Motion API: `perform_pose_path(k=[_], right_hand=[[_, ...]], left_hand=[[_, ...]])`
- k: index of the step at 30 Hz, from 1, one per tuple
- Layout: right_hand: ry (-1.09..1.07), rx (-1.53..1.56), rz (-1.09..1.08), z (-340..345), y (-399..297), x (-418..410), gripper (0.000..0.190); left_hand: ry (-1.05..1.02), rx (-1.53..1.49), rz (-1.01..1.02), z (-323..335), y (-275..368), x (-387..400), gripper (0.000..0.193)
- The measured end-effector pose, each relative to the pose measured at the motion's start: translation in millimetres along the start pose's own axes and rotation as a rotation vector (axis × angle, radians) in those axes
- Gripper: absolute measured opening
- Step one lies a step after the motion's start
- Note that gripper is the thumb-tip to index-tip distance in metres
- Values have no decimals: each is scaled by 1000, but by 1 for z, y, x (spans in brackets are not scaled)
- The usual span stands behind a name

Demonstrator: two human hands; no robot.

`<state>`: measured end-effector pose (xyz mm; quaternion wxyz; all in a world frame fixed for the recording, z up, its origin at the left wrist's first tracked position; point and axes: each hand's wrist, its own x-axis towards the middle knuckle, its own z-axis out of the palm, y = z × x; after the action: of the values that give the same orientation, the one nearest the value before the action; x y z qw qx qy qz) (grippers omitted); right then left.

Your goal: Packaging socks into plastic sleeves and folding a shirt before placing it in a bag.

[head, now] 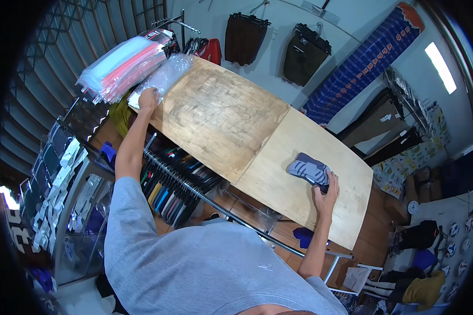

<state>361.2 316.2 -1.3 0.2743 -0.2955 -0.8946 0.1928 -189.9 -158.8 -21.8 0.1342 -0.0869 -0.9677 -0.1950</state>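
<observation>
My right hand (326, 195) grips the lower right end of a folded grey and dark patterned cloth item (309, 170), which looks like socks, over the pale right part of the wooden table (335, 220). Far to the left, my left hand (148, 99) is closed at the edge of clear plastic bags (169, 75) on the table's far left end; its fingertips are partly hidden, so its hold on the plastic cannot be told for sure. Beside it lies a thick stack of plastic-wrapped packs (122, 65), white and pink.
A metal rail (189, 188) with hung clothes (173, 197) runs along the table's near side. Shorts (246, 39) hang on the wall behind. A long blue printed roll (362, 63) leans at the back right. A glass display case (81, 240) stands at the left.
</observation>
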Motion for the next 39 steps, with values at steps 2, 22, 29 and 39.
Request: perform_pose_path(k=[2,22,29,39], right_hand=[[-8,4,3,2,0,1,68],[38,83,-8,4,-1,1,65],[36,84,-9,2,1,0,66],[86,16,-21,-4,-10,-2,65]], left_hand=[[59,-100,-11,1,0,-1,26],[83,-140,-47,-6,-20,6,27],[63,-149,-90,-1,-20,6,22],[-31,79,-179,13,-12,17,30]])
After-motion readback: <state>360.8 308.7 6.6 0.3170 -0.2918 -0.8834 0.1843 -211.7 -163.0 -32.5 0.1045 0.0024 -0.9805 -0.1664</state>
